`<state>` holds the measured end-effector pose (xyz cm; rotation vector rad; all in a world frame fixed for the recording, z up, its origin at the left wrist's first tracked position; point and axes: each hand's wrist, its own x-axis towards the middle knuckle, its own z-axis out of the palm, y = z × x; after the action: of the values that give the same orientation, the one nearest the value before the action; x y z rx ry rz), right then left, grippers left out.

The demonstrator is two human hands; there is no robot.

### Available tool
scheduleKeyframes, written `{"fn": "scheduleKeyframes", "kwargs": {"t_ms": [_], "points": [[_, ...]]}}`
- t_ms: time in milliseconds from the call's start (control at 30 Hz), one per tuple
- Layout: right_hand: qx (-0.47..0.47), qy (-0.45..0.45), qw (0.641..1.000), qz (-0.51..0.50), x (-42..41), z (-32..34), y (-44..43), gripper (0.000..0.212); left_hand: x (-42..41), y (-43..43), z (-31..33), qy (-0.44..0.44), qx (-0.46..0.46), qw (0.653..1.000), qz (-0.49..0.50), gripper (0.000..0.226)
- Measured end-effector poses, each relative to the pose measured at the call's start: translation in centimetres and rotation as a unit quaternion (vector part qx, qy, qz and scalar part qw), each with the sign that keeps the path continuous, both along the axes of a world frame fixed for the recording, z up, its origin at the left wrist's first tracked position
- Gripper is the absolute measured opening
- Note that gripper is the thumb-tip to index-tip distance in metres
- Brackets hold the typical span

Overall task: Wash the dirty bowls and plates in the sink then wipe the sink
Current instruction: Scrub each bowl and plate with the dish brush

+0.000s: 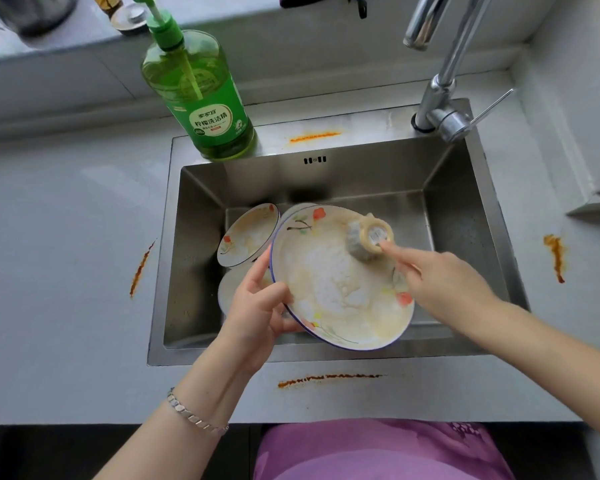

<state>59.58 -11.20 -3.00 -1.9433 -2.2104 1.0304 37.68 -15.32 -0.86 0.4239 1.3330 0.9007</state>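
A large white plate (329, 299) with a flower print and a blue rim is tilted over the steel sink (465, 216), its face covered in white foam. My left hand (260, 306) grips its left rim. My right hand (440, 282) holds a scrubber with a round beige handle (369, 239) against the plate's upper right part, index finger stretched along the handle. Behind and to the left, a smaller flowered bowl (246, 237) leans in the sink. Another white dish (231, 289) lies partly hidden under my left hand.
A green dish-soap pump bottle (205, 109) stands on the sink's back left ledge. The chrome tap (444, 98) rises at the back right. Orange stains mark the grey counter left (141, 268), right (556, 258), front (326, 378) and back (314, 136) of the sink.
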Motion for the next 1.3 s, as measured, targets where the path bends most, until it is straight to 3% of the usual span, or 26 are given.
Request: {"fn": "scheduleKeyframes", "kwargs": {"t_ms": [133, 267, 467, 667, 833, 900, 967, 1033, 1100, 1200, 1300], "points": [[0.034, 0.162, 0.985, -0.041, -4.2, 0.7, 0.9, 0.041, 1.5, 0.0, 0.0, -0.043, 0.010, 0.999, -0.020, 0.079], [0.003, 0.265, 0.964, 0.029, -6.0, 2.3, -0.9, 0.041, 1.1, 0.4, 0.1, -0.069, 0.031, 0.997, -0.008, 0.078], [0.008, 0.233, 0.972, -0.042, -4.1, 2.6, 2.6, 0.040, 0.6, 0.4, 0.5, -0.041, 0.043, 0.998, -0.034, 0.082], [-0.104, 0.270, 0.955, 0.060, -4.9, 3.7, -2.0, 0.037, -0.4, 0.7, 0.8, -0.041, 0.050, 0.998, -0.001, 0.073], [-0.217, 0.165, 0.957, 0.099, -0.8, 5.0, -2.5, 0.033, -1.5, 0.7, 0.8, 0.014, 0.050, 0.999, 0.010, 0.076], [-0.209, 0.132, 0.968, 0.051, 1.5, 4.6, -2.1, 0.032, -1.8, 0.6, 0.8, 0.035, 0.044, 0.998, 0.011, 0.075], [-0.137, 0.169, 0.973, -0.078, 3.6, 3.2, -1.5, 0.035, -2.0, 0.6, 0.7, 0.041, 0.031, 0.999, 0.015, 0.073], [-0.090, 0.227, 0.943, -0.225, 4.4, 1.8, -1.0, 0.042, -1.7, 0.6, 0.5, 0.031, 0.023, 0.999, 0.024, 0.072], [-0.126, 0.301, 0.894, -0.308, 3.6, 1.0, -0.8, 0.052, -1.2, 0.6, 0.3, 0.014, 0.016, 0.999, 0.029, 0.074], [-0.214, 0.420, 0.813, -0.343, 1.9, 0.4, -0.6, 0.061, -0.5, 0.7, 0.1, -0.022, 0.008, 0.999, 0.029, 0.074], [-0.257, 0.510, 0.735, -0.365, 1.4, 0.2, -0.1, 0.057, -0.2, 1.0, 0.1, -0.051, -0.004, 0.998, 0.027, 0.072]]}}
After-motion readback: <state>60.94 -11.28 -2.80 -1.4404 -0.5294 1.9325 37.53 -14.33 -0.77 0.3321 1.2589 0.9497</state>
